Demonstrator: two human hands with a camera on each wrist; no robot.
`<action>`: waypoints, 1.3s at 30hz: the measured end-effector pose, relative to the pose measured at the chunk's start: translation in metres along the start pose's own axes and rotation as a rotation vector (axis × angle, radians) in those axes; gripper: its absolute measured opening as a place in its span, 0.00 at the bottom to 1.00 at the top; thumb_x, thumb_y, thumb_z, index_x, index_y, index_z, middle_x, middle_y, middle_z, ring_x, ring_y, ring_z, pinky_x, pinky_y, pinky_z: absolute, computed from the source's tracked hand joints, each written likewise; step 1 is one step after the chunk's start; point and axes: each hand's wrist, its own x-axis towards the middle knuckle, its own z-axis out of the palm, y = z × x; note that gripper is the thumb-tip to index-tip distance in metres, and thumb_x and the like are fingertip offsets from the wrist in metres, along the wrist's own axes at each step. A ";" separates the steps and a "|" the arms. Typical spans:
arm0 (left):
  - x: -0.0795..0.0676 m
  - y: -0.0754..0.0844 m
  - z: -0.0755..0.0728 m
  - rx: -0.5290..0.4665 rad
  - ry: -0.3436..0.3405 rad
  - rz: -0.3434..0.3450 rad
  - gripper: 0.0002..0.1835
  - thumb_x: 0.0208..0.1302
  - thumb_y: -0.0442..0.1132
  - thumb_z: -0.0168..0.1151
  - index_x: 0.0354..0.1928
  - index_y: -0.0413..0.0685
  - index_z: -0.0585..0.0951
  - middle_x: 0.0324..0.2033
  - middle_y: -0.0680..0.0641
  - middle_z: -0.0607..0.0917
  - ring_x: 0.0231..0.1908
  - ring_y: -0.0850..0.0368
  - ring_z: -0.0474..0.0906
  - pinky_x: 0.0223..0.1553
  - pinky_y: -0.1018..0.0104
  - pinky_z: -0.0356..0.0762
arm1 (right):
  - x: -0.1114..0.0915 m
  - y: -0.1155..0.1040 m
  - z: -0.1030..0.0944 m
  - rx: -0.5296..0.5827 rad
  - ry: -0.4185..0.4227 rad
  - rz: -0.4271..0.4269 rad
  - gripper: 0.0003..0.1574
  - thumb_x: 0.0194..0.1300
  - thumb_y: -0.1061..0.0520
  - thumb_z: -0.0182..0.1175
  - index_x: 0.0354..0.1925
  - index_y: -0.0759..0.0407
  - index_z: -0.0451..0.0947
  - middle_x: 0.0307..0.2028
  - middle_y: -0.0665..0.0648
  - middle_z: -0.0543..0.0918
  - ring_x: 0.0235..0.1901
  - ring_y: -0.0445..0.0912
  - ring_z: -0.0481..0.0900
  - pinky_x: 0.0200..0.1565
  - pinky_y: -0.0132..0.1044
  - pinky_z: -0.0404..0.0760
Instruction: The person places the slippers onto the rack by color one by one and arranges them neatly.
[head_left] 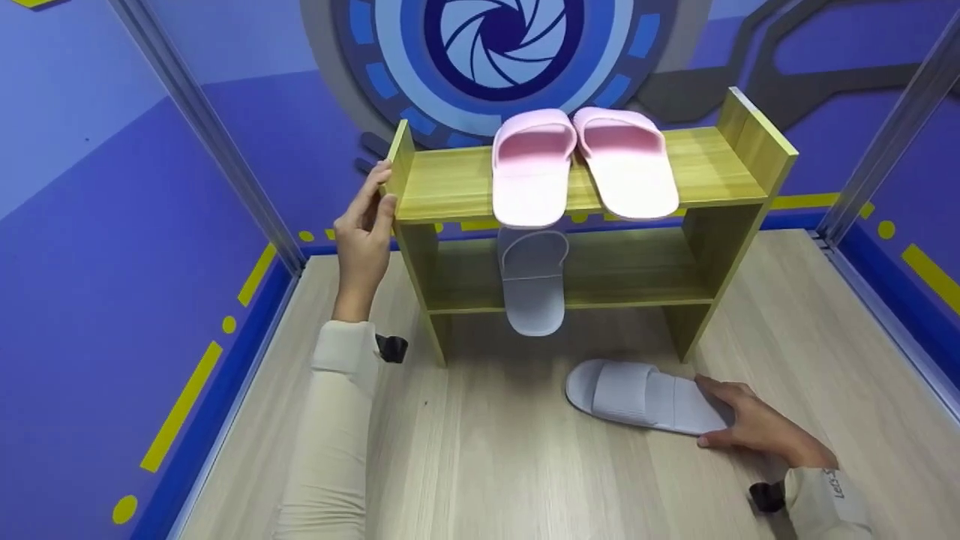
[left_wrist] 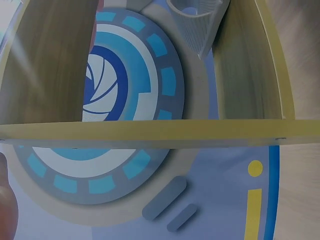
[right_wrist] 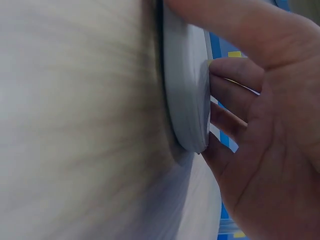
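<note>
A small wooden shoe rack point(head_left: 450, 184) stands in the middle of the head view. My left hand point(head_left: 364, 240) holds its left side panel near the upper shelf, thumb toward the front. At the lower right, my right hand point(head_left: 757, 424) grips a grey slipper point(head_left: 626, 394) by the heel, thumb along one edge and fingers along the other. That slipper lies sideways, sole down, low at the wooden surface in front of the rack, toe pointing left. Another grey slipper point(head_left: 534, 296) sits on the lower shelf, its heel sticking out past the front edge.
Two pink slippers, one left point(head_left: 531, 195) and one right point(head_left: 637, 184), rest on the upper shelf with heels forward. A blue patterned wall point(head_left: 247, 142) rises behind, and metal posts point(head_left: 217, 135) mark the corners. The light wooden surface point(head_left: 487, 465) spreads in front.
</note>
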 end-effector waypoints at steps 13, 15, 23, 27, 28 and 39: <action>-0.002 0.000 0.000 -0.008 0.007 -0.025 0.22 0.70 0.38 0.55 0.64 0.43 0.73 0.65 0.47 0.74 0.66 0.59 0.69 0.64 0.65 0.69 | 0.001 0.003 0.003 -0.046 0.040 0.005 0.61 0.41 0.38 0.76 0.66 0.67 0.66 0.64 0.69 0.70 0.59 0.60 0.66 0.52 0.12 0.58; -0.002 0.000 0.000 -0.009 0.006 -0.024 0.22 0.70 0.39 0.55 0.64 0.43 0.73 0.65 0.47 0.74 0.66 0.59 0.69 0.64 0.66 0.69 | 0.001 0.004 0.003 -0.056 0.048 0.013 0.61 0.41 0.37 0.76 0.66 0.65 0.67 0.64 0.67 0.71 0.59 0.58 0.67 0.52 0.13 0.59; -0.002 -0.003 0.000 -0.031 -0.004 0.004 0.22 0.70 0.38 0.54 0.64 0.41 0.73 0.66 0.45 0.73 0.67 0.58 0.68 0.65 0.64 0.68 | -0.001 0.007 0.003 -0.047 0.074 -0.002 0.58 0.40 0.38 0.77 0.65 0.59 0.70 0.64 0.64 0.73 0.56 0.47 0.67 0.51 0.12 0.58; -0.002 -0.003 0.000 -0.035 -0.011 0.008 0.21 0.71 0.39 0.54 0.63 0.41 0.73 0.65 0.45 0.73 0.66 0.58 0.68 0.64 0.64 0.69 | -0.001 0.006 0.001 -0.053 0.070 0.006 0.57 0.39 0.37 0.77 0.65 0.57 0.70 0.64 0.63 0.72 0.56 0.45 0.68 0.51 0.14 0.60; -0.002 -0.003 0.000 -0.033 -0.011 0.008 0.21 0.71 0.39 0.54 0.63 0.41 0.73 0.65 0.45 0.73 0.66 0.58 0.68 0.64 0.64 0.69 | -0.001 0.006 0.001 -0.062 0.067 0.011 0.57 0.39 0.37 0.77 0.65 0.57 0.71 0.64 0.63 0.73 0.56 0.45 0.68 0.51 0.15 0.61; -0.001 -0.003 0.000 -0.039 -0.006 0.010 0.21 0.70 0.39 0.54 0.63 0.41 0.74 0.65 0.44 0.74 0.66 0.57 0.68 0.64 0.63 0.70 | -0.004 0.003 0.001 -0.076 0.084 -0.054 0.53 0.39 0.38 0.77 0.63 0.56 0.74 0.63 0.62 0.75 0.52 0.36 0.70 0.50 0.16 0.64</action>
